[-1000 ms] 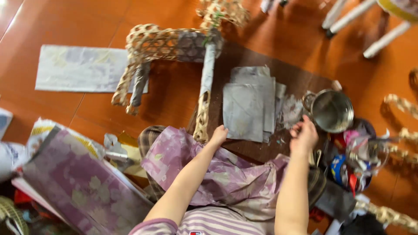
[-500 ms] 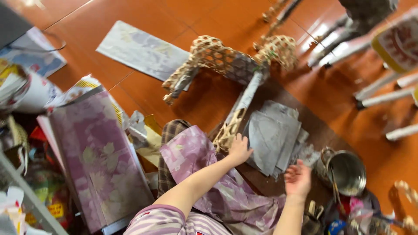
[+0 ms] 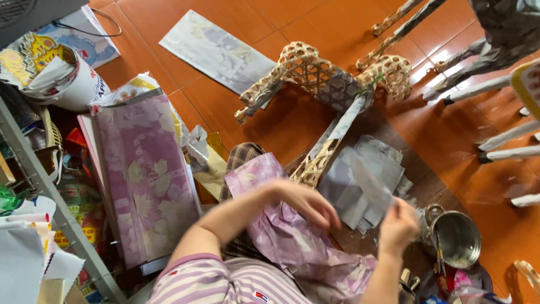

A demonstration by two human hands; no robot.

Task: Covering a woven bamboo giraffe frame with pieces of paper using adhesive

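Head view: right hand (image 3: 397, 225) pinching grey paper sheet (image 3: 368, 179), lifted off paper stack (image 3: 360, 188) on floor (image 3: 292, 22). Left hand (image 3: 306, 202) spread, fingers loose, hovering over stack beside bamboo frame (image 3: 326, 84). Pot (image 3: 457, 239) just right of right hand. Risks: thin sheet likely to tear under hard pull; second sheet may cling; elbow could knock pot.
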